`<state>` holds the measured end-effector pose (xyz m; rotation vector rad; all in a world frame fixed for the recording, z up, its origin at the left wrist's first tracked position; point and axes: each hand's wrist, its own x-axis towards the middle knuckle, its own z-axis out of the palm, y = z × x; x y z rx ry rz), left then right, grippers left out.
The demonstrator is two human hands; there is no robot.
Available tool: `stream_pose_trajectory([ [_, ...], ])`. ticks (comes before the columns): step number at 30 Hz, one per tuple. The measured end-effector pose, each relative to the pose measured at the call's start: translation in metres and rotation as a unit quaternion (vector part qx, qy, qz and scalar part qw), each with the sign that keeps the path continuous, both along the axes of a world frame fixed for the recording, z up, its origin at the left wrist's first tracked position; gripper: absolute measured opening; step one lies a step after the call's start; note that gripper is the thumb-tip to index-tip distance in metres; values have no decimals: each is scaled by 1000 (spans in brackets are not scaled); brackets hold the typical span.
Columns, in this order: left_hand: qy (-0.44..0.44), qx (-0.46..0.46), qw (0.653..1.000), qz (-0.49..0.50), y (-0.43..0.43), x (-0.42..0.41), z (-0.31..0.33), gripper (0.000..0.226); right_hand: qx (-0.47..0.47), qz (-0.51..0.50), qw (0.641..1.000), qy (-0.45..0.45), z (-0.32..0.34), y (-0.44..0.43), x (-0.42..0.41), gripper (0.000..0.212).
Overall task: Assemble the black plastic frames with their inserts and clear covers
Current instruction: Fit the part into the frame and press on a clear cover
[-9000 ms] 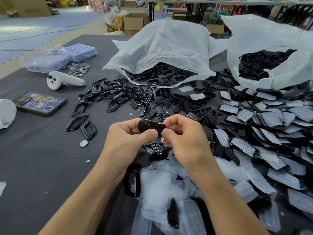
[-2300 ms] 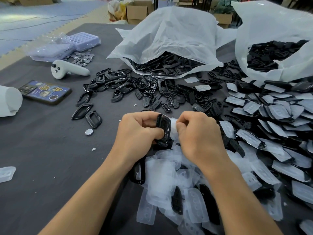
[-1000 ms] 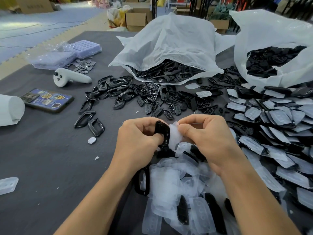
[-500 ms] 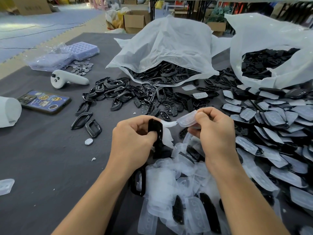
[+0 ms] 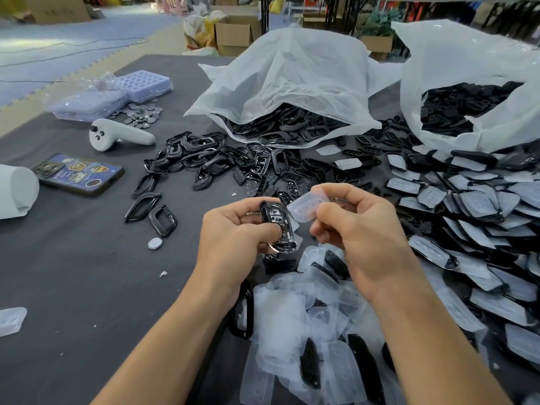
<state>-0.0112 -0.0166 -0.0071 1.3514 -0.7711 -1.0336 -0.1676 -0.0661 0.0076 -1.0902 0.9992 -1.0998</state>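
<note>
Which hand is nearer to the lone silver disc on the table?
Left. The left hand is right of the lone silver disc; the right hand lies farther right.

No legible text, brand, number or sign anywhere. Sticker-like graphics on the back of the phone [image 5: 77,174], too small and blurred to read. Cardboard boxes [image 5: 236,33] at the far end too distant to make out any print.
</note>
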Motion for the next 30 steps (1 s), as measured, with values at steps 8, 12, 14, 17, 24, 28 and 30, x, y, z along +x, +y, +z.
stream_pose_trajectory([
  [8,73,-30,996,-44,5,3,2,48,-42,-35,998,-5,-3,1,2,28],
  [12,105,-39,990,-86,6,2,1,46,-46,19,999,18,-4,2,3,21],
  [14,105,-30,990,-91,5,2,0,39,-31,57,998,16,-3,1,2,8],
  [17,79,-37,992,-91,4,4,-2,29,8,103,995,-10,0,1,-1,40],
  [24,-37,-127,972,-193,7,12,-4,30,7,228,971,66,-2,-2,-12,23],
  [28,-35,-78,988,-129,7,11,-5,34,2,204,974,101,2,-4,-17,22],
  [30,-50,-30,997,-59,5,8,-7,35,6,123,988,89,1,-6,-15,24],
])
